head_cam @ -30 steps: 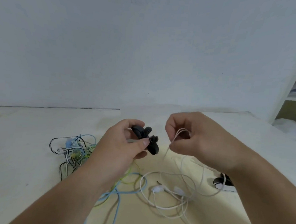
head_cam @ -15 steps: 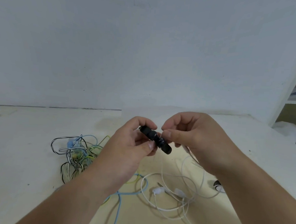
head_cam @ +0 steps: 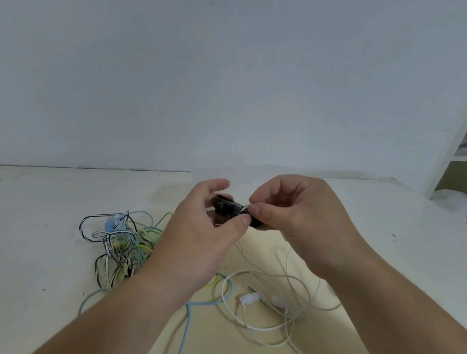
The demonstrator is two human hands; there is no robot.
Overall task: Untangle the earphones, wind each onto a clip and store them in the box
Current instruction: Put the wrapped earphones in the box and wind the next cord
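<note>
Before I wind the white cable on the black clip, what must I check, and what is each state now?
1. Left hand holds the black clip: ok.
2. Right hand pinches the cable of the white earphones at the clip: ok.
3. Cable seated in the clip: cannot tell, fingers hide it.
4. White earphones free of the coloured tangle: cannot tell, a blue cable runs by their loop.
5. Box in view: not ok.

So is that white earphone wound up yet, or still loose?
Loose: the white earphone sprawls in loops on the table, only one end pinched by the right hand at the black clip.
</note>
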